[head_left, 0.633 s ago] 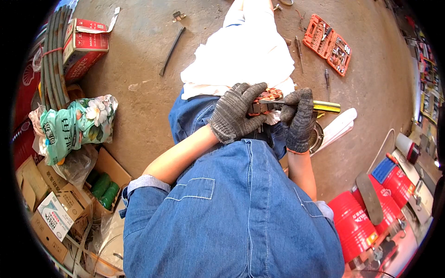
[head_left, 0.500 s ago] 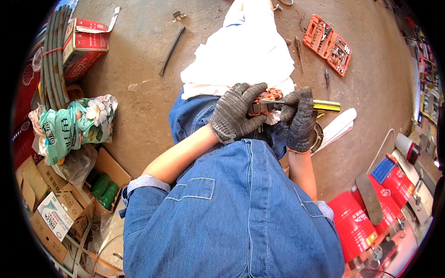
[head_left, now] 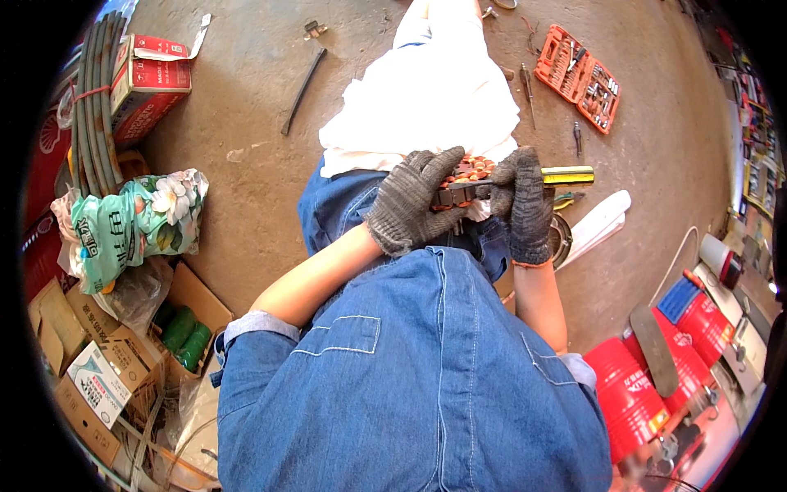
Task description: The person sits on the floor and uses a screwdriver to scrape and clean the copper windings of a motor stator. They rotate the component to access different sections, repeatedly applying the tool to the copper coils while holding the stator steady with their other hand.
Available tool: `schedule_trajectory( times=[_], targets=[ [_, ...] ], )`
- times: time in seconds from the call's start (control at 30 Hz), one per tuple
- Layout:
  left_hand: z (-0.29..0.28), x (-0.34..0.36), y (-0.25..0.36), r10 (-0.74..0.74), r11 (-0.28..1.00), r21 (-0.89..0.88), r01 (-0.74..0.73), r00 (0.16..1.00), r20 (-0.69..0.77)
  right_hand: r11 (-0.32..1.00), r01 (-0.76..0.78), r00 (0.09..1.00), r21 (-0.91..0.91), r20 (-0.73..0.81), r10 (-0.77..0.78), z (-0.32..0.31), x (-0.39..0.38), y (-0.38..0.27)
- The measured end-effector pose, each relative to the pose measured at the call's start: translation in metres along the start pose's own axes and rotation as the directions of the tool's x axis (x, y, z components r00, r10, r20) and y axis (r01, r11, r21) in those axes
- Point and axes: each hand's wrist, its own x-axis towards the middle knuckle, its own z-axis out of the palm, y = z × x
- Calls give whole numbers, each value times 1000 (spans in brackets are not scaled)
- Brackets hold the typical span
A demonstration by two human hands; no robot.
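In the head view, my gloved left hand grips a dark component with orange-copper windings on my lap. My gloved right hand is closed on a yellow-handled tool, its dark shaft lying against the component, whose far end my fingers partly hide. White cloth is spread beyond both hands. Just right of the right hand, a yellow-green tool and a dark metal ring are partly visible.
An orange socket set, thin tool and black strip lie on the floor. Hoses, a red-white box, floral bag and cartons crowd the left. Red drums stand lower right.
My right hand and its yellow-handled tool have shifted slightly upward. My left hand has moved slightly down-left, showing more of the dark component, and more of the yellow-green tool shows.
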Motion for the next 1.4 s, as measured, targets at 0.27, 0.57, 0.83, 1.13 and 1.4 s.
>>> schedule_trajectory(
  times=[0.27,0.57,0.83,1.13,1.4],
  targets=[
    [-4,-1,-1,-17,1000,1,17,999,48,993,112,973,-29,208,-103,-16,2,8],
    [-6,3,1,-46,999,-18,47,998,43,999,-37,952,20,305,29,-5,-1,-8],
    [-3,6,1,-25,1000,12,24,1000,19,993,114,987,-24,118,-110,-6,2,4],
    [-2,5,-2,-4,1000,-3,4,1000,15,994,89,988,70,116,-97,-13,5,7],
    [-3,5,-2,-8,1000,1,8,1000,20,998,61,982,27,176,-65,-14,5,6]
  ],
)
